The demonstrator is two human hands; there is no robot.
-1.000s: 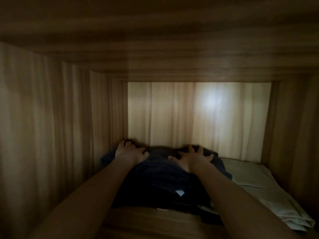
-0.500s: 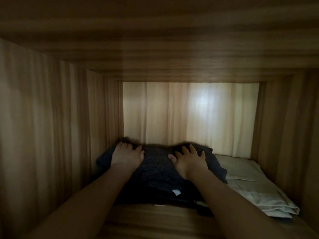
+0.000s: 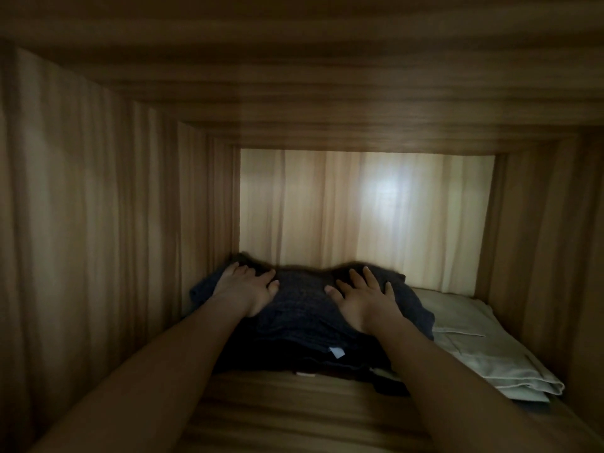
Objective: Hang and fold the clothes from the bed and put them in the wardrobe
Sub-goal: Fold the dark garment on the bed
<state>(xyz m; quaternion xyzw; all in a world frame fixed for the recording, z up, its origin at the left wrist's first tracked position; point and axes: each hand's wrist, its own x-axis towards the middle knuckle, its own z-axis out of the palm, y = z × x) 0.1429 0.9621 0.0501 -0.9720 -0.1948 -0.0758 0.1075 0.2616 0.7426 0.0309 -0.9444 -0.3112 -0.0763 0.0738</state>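
Note:
A folded dark blue garment (image 3: pixel 304 315) lies on top of a dark pile on the wooden wardrobe shelf (image 3: pixel 287 407), pushed close to the back panel. My left hand (image 3: pixel 246 286) rests flat on its left part, fingers spread. On the garment's right part my right hand (image 3: pixel 364 297) presses down, fingers straight and spread. A small white label (image 3: pixel 434 352) shows at the pile's front edge. Both forearms reach in from the bottom of the view.
A folded pale beige garment (image 3: pixel 490 351) lies on the shelf to the right of the dark pile. Wooden side walls stand close on the left (image 3: pixel 114 240) and right (image 3: pixel 539 256). The lit back panel (image 3: pixel 359 210) closes the compartment, with a wooden board overhead.
Both hands have slid slightly back toward me on the dark garment. The view has shifted a little, so the beige garment shows more fully.

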